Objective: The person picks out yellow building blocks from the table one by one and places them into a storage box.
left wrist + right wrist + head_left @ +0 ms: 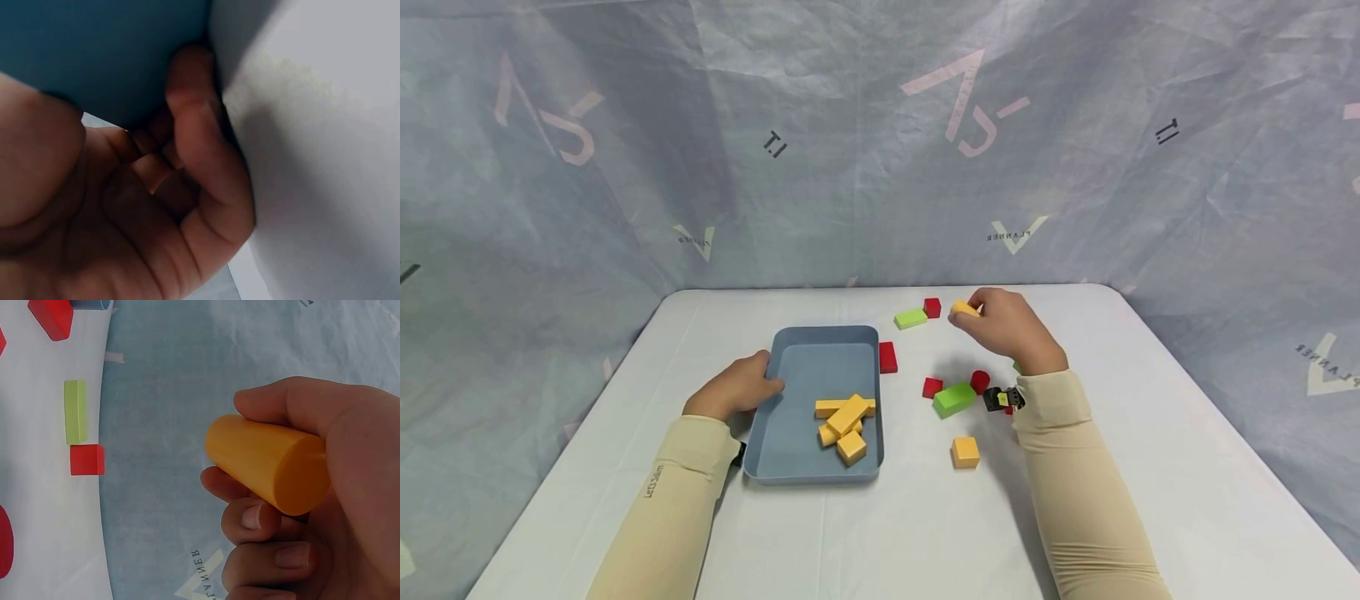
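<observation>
My right hand [1009, 327] holds a yellow cylinder [262, 459] between thumb and fingers, raised above the far right part of the table. My left hand [737, 386] grips the left wall of a blue-grey tray [812, 481], the thumb over the rim and the curled fingers low on the outside, as the left wrist view shows. Inside the tray, several yellow blocks lie in a pile: a long bar [827, 408], a tilted block [847, 414], a cube [852, 448] and a partly hidden cylinder [827, 436].
Right of the tray stands a yellow cube [966, 452]. Around it lie a green block [955, 400], a red square block [932, 387], a red cylinder [980, 382] and a red rectangular block [888, 357]. Farther back, a light green block [911, 318] sits beside a red cube [932, 307].
</observation>
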A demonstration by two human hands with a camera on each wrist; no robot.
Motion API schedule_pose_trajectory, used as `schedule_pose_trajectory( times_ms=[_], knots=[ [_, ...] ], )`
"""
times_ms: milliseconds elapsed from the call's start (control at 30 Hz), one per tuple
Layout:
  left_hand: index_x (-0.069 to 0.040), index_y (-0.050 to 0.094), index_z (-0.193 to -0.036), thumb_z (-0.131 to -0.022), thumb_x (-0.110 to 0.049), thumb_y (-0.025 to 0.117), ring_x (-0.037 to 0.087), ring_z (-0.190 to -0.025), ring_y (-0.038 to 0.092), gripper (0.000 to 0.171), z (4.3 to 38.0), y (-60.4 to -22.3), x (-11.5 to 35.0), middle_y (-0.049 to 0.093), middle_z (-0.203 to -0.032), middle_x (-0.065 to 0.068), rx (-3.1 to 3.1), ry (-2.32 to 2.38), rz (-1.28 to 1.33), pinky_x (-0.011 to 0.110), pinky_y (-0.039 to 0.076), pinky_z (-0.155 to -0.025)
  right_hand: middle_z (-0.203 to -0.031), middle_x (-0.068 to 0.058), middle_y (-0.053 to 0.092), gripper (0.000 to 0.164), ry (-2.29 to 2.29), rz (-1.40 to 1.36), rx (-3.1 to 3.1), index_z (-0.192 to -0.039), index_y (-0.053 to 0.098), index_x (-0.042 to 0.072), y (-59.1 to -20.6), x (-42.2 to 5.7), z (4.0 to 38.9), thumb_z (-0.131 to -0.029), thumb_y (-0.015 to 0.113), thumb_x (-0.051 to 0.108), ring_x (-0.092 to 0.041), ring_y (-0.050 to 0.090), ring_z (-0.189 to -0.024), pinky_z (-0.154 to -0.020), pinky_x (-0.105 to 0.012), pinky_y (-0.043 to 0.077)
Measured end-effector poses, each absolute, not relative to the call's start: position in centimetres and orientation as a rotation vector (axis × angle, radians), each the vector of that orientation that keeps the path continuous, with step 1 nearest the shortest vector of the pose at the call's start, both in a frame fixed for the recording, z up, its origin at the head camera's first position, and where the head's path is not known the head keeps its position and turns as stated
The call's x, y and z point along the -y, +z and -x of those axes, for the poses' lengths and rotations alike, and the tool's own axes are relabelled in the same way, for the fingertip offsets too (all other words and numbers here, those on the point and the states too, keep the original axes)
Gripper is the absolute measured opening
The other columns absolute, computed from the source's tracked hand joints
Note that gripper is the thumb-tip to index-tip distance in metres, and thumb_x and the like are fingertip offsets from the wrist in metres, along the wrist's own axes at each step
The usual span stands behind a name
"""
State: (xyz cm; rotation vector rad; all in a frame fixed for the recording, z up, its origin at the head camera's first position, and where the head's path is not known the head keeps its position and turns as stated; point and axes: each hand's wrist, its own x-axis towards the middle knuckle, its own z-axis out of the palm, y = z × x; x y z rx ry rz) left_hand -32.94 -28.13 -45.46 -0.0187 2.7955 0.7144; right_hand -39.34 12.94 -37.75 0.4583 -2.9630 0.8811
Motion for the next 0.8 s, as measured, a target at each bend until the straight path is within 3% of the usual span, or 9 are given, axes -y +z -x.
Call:
schedule_pose_trajectory(
  times_ms=[100,333,800],
  knots=[
    [0.005,0.027,-0.141,-0.094,-0.028,0.053,0.027,-0.093,0.051,0.063,33.0,-45.5,28.2,0.046,-0.13,0.025,-2.796,0.712,0.014,0.046,0.046,-0.077,-0.08,-0.003,0.062,0.036,0.87,-0.457,2.964,-0.097,0.06,0.013,-37.8,-12.8,39.4,-0.086,0.059,0.047,-0.021,0.053,-0.069,-0.059,-0.04,0.046],
    [0.005,0.031,-0.137,-0.094,-0.027,0.054,0.025,-0.08,0.054,0.059,33.0,-45.4,28.3,0.052,-0.115,0.02,-2.789,0.722,0.011,0.042,0.046,-0.068,-0.083,-0.001,0.062,0.038,0.838,-0.462,2.969,-0.099,0.06,0.013,-37.8,-12.5,39.4,-0.085,0.059,0.048,-0.02,0.054,-0.071,-0.061,-0.04,0.047],
    [0.004,0.029,-0.139,-0.094,-0.028,0.053,0.025,-0.083,0.054,0.06,33.1,-45.4,28.2,0.051,-0.12,0.022,-2.789,0.712,0.027,0.042,0.046,-0.07,-0.076,0.001,0.063,0.037,0.805,-0.499,2.97,-0.1,0.06,0.015,-37.7,-11.8,39.2,-0.084,0.06,0.049,-0.019,0.054,-0.068,-0.061,-0.039,0.046]
  ],
)
